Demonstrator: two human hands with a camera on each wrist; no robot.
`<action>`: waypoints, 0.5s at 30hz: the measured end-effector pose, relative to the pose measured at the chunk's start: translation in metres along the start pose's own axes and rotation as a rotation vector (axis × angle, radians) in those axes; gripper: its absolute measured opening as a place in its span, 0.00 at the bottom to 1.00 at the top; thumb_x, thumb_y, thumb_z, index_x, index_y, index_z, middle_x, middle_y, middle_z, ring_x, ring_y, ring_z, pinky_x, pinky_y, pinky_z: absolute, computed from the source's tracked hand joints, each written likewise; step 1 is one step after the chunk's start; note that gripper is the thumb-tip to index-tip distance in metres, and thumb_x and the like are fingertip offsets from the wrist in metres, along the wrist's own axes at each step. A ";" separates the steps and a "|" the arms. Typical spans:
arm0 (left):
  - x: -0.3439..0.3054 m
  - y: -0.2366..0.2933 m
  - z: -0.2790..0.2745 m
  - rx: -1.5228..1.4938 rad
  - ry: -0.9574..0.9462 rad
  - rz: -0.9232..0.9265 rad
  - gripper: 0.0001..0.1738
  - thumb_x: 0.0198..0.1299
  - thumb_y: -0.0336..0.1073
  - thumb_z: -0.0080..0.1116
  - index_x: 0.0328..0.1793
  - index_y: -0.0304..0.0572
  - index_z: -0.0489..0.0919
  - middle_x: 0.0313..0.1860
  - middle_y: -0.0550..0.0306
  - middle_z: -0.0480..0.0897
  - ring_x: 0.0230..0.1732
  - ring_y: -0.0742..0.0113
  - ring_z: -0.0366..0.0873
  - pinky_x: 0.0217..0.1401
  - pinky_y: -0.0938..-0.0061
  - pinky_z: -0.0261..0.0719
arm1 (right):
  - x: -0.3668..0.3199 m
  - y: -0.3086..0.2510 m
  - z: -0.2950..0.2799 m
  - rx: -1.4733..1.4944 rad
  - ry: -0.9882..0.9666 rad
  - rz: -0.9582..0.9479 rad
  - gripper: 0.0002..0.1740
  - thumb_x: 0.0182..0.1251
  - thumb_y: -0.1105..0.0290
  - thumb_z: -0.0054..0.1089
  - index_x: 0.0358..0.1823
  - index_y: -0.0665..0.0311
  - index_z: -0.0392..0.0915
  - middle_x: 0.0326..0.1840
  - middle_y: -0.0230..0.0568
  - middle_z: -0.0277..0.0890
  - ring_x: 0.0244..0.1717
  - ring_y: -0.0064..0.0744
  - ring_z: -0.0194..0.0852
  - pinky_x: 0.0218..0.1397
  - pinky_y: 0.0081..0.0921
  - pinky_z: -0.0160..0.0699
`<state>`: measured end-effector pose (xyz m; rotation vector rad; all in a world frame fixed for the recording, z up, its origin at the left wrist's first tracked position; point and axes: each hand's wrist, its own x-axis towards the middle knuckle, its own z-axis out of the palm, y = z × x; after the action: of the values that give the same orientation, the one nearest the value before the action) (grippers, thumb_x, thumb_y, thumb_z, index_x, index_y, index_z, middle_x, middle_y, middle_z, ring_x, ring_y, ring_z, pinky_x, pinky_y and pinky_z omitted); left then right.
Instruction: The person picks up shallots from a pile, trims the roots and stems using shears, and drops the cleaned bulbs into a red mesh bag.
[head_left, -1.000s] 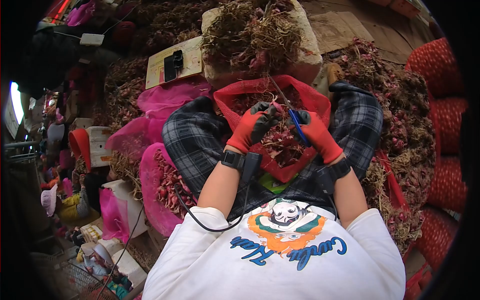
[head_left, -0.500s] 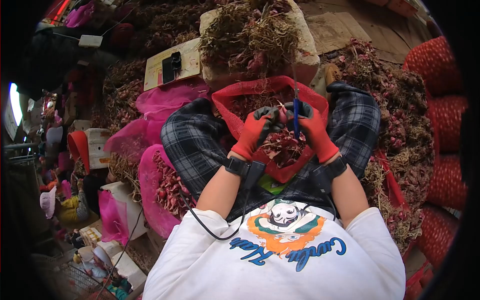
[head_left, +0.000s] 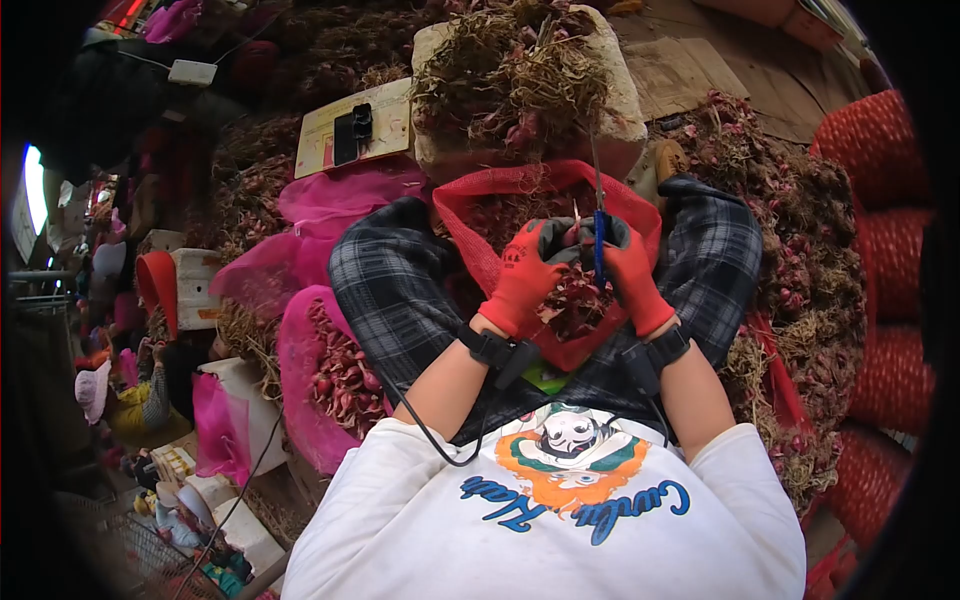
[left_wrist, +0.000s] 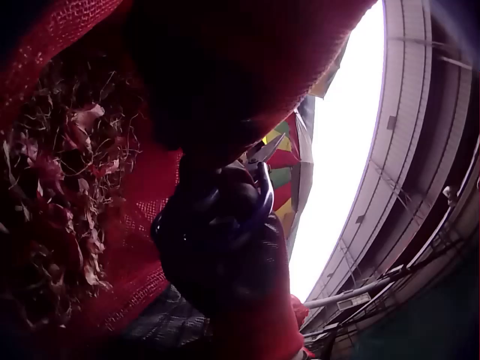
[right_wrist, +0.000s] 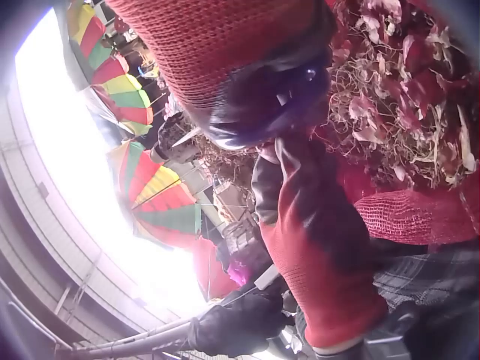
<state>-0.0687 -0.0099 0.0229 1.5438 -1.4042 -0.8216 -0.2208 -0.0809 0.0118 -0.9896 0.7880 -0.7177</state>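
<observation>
Both hands wear red gloves with dark grey palms and fingers. The left hand (head_left: 528, 272) pinches a shallot (head_left: 571, 237) over a red mesh bag (head_left: 468, 212) between the person's knees. Close beside it, the right hand (head_left: 628, 268) grips blue-handled scissors (head_left: 600, 240), whose long blades point away from the body. In the right wrist view, the left hand (right_wrist: 319, 225) has thumb and finger pressed together just below the right hand (right_wrist: 232, 75). Dry skins and roots (right_wrist: 409, 90) lie in the bag. Shadow hides much of the fingers in the left wrist view.
Beyond the bag stands a pale foam block (head_left: 625, 110) heaped with dried shallot bunches (head_left: 530, 70). A phone (head_left: 346, 138) lies on a board at left. Pink mesh holds shallots (head_left: 340, 385); more bunches (head_left: 800, 260) and full red sacks (head_left: 885, 240) are at right.
The left hand has turned so that the printed back of its glove faces up, and it sits nearer the right hand. The scissors have swung from a slant to nearly straight ahead.
</observation>
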 end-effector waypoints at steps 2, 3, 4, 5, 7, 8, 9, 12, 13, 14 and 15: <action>0.000 0.003 -0.003 0.192 0.042 0.018 0.21 0.46 0.24 0.64 0.49 0.41 0.77 0.44 0.53 0.77 0.44 0.57 0.78 0.49 0.70 0.75 | -0.004 -0.010 0.005 0.175 -0.021 0.124 0.13 0.58 0.74 0.62 0.45 0.66 0.75 0.39 0.34 0.78 0.36 0.20 0.77 0.38 0.17 0.77; 0.001 0.003 -0.003 0.189 0.035 0.004 0.22 0.45 0.24 0.65 0.49 0.43 0.77 0.42 0.51 0.76 0.44 0.54 0.77 0.49 0.69 0.75 | -0.003 -0.009 0.004 0.139 -0.035 0.092 0.13 0.58 0.74 0.62 0.45 0.67 0.75 0.39 0.35 0.78 0.37 0.22 0.78 0.39 0.18 0.78; 0.001 0.003 -0.003 0.186 0.028 -0.013 0.23 0.43 0.23 0.65 0.49 0.44 0.77 0.41 0.50 0.75 0.43 0.51 0.77 0.48 0.67 0.75 | -0.003 -0.005 0.003 0.102 -0.049 0.061 0.14 0.58 0.75 0.62 0.45 0.67 0.75 0.40 0.36 0.78 0.37 0.23 0.78 0.39 0.20 0.79; 0.000 0.002 -0.002 0.107 0.015 0.028 0.22 0.44 0.24 0.65 0.50 0.43 0.77 0.42 0.51 0.76 0.44 0.53 0.77 0.49 0.68 0.75 | -0.003 -0.004 0.001 0.066 -0.064 0.032 0.14 0.57 0.75 0.62 0.46 0.67 0.74 0.40 0.36 0.79 0.38 0.24 0.79 0.40 0.21 0.81; -0.001 -0.001 -0.001 -0.052 -0.012 0.108 0.22 0.47 0.24 0.65 0.51 0.41 0.77 0.46 0.53 0.77 0.46 0.58 0.78 0.51 0.71 0.75 | -0.005 -0.010 -0.001 0.231 -0.056 0.137 0.16 0.57 0.76 0.61 0.47 0.68 0.73 0.41 0.38 0.79 0.39 0.26 0.79 0.41 0.24 0.82; -0.002 -0.004 0.002 -0.297 0.018 0.006 0.22 0.48 0.25 0.64 0.53 0.40 0.76 0.47 0.54 0.77 0.47 0.61 0.78 0.52 0.72 0.75 | -0.006 -0.014 -0.001 0.313 -0.051 0.188 0.17 0.57 0.76 0.61 0.48 0.68 0.73 0.42 0.39 0.79 0.39 0.27 0.80 0.41 0.25 0.82; -0.002 -0.004 0.008 -0.541 0.047 -0.097 0.23 0.50 0.25 0.63 0.55 0.39 0.75 0.49 0.55 0.77 0.48 0.64 0.77 0.53 0.74 0.74 | -0.007 -0.017 0.000 0.380 -0.061 0.148 0.17 0.57 0.77 0.61 0.49 0.68 0.72 0.42 0.39 0.79 0.39 0.27 0.80 0.41 0.25 0.82; -0.002 -0.004 0.006 -0.834 -0.049 -0.192 0.24 0.58 0.26 0.58 0.62 0.35 0.70 0.53 0.57 0.77 0.52 0.71 0.75 0.57 0.76 0.73 | -0.008 -0.022 0.004 0.472 -0.078 0.071 0.18 0.56 0.77 0.61 0.49 0.69 0.72 0.42 0.40 0.79 0.39 0.28 0.80 0.41 0.25 0.82; -0.001 -0.003 0.004 -0.860 -0.110 -0.190 0.24 0.61 0.26 0.55 0.64 0.33 0.67 0.54 0.58 0.76 0.54 0.73 0.73 0.58 0.76 0.73 | -0.006 -0.018 0.003 0.430 -0.070 0.083 0.18 0.55 0.77 0.62 0.48 0.69 0.72 0.42 0.40 0.79 0.39 0.27 0.80 0.41 0.24 0.81; -0.001 -0.004 0.005 -0.823 -0.090 -0.203 0.23 0.62 0.27 0.54 0.64 0.34 0.67 0.54 0.58 0.76 0.53 0.73 0.74 0.58 0.76 0.73 | -0.004 -0.014 0.002 0.388 -0.062 0.094 0.18 0.55 0.76 0.63 0.48 0.69 0.73 0.41 0.40 0.79 0.39 0.27 0.80 0.41 0.24 0.81; -0.001 -0.006 0.006 -0.785 -0.070 -0.216 0.23 0.63 0.29 0.53 0.64 0.34 0.67 0.53 0.58 0.76 0.52 0.73 0.74 0.58 0.76 0.73 | -0.004 -0.012 0.001 0.274 -0.036 0.071 0.17 0.55 0.76 0.63 0.47 0.68 0.73 0.40 0.39 0.78 0.38 0.26 0.79 0.41 0.23 0.80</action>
<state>-0.0717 -0.0104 0.0152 1.0539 -0.7969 -1.3660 -0.2241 -0.0817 0.0244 -0.7217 0.6687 -0.7230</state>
